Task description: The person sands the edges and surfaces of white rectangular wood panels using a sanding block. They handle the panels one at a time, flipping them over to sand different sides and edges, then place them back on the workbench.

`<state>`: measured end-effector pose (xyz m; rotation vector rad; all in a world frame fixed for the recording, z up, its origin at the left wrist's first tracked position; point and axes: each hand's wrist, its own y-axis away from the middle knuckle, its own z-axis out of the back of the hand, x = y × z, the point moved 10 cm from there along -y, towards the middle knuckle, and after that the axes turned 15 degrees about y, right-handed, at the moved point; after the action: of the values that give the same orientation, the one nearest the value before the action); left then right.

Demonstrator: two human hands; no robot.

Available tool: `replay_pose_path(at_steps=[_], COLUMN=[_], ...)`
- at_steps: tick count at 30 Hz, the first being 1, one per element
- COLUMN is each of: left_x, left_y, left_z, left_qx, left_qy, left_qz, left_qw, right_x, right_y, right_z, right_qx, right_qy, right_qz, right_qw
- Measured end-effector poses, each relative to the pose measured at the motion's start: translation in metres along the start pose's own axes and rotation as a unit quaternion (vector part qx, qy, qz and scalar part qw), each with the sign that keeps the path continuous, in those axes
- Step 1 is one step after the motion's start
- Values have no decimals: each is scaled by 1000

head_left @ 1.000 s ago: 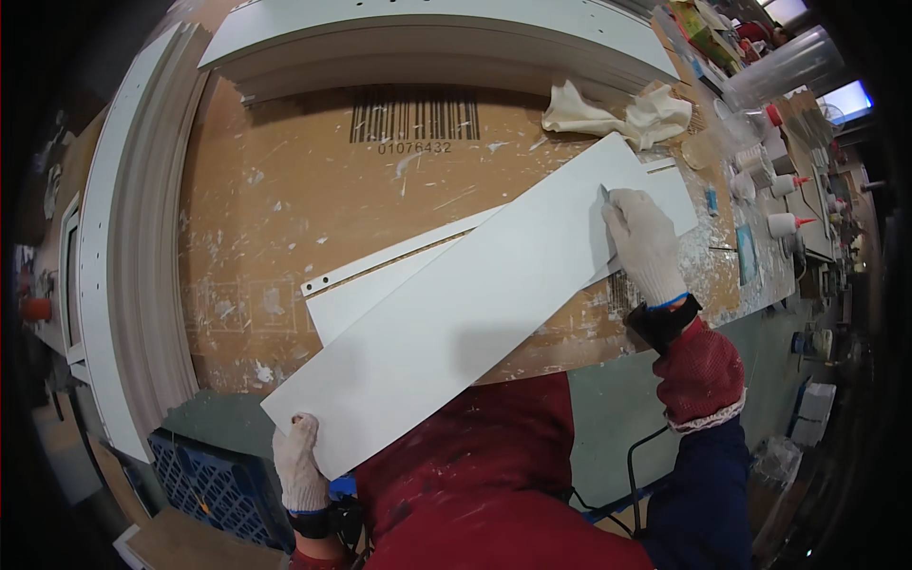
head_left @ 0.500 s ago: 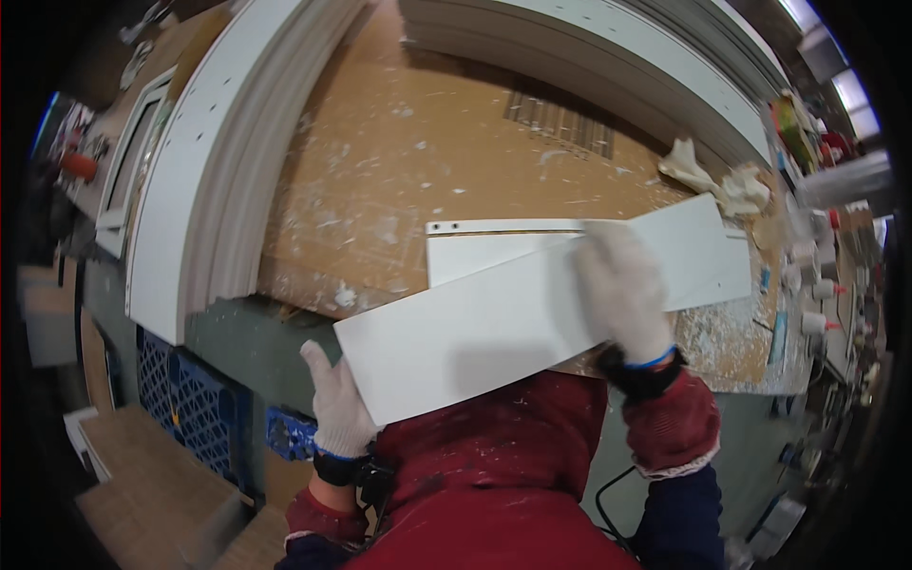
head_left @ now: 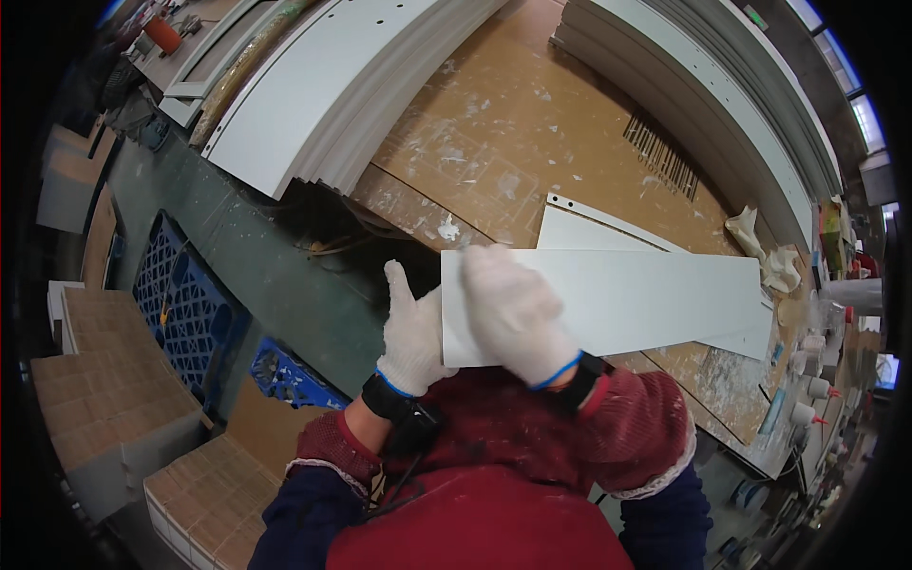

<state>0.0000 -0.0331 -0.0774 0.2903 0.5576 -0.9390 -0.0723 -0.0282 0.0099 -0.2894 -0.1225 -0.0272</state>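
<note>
A long, flat white board (head_left: 646, 299) lies across the near edge of the worktable, its left end overhanging. My left hand (head_left: 414, 323), in a white knit glove, holds that end. Its thumb sticks up apart from the board, and the other fingers are hidden at the board's edge. On top of the board near the same end rests my right hand (head_left: 513, 304), also gloved, with its fingers curled and slightly blurred. Whatever lies under those fingers is hidden. A second white board (head_left: 589, 228), with two dark holes at its corner, lies partly beneath the first.
Stacks of white panels stand along the left (head_left: 313, 85) and far right (head_left: 703, 85) of the brown, paint-spattered table (head_left: 494, 123). Crumpled cloth (head_left: 760, 252) and red-tipped bottles (head_left: 807, 415) sit at the right. Blue plastic pallets (head_left: 185, 309) and stacked boards (head_left: 123, 361) occupy the floor at left.
My right hand has slid along the board from its right part to its left end. The view has turned, and the board now lies more level. My left hand stays at the left end.
</note>
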Motion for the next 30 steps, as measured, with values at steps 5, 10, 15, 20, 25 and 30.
replay_pose_path(at_steps=[5, 10, 15, 20, 25, 30], left_x=[0, 3, -10, -7, -24, -12], left_y=[-1, 2, -3, -5, -9, -4], left_z=[9, 12, 8, 5, -8, -14], left_qx=[-31, -45, -41, -16, 72, 52], left_qy=[31, 36, 21, 274, 972, 996], left_qz=[10, -1, -30, -19, 39, 39], left_qw=[999, 998, 998, 962, 222, 62], right_x=[49, -101, -200, -62, 65, 22], right_y=[-18, 36, 133, 81, 41, 46], right_z=[-21, 38, 61, 47, -15, 25], right_qx=[170, 21, 76, -56, 161, 14], right_qy=[-136, 11, 134, 172, 49, -149], right_qz=[1, -243, -394, -171, -46, -53], right_qw=[976, 970, 906, 969, 985, 987])
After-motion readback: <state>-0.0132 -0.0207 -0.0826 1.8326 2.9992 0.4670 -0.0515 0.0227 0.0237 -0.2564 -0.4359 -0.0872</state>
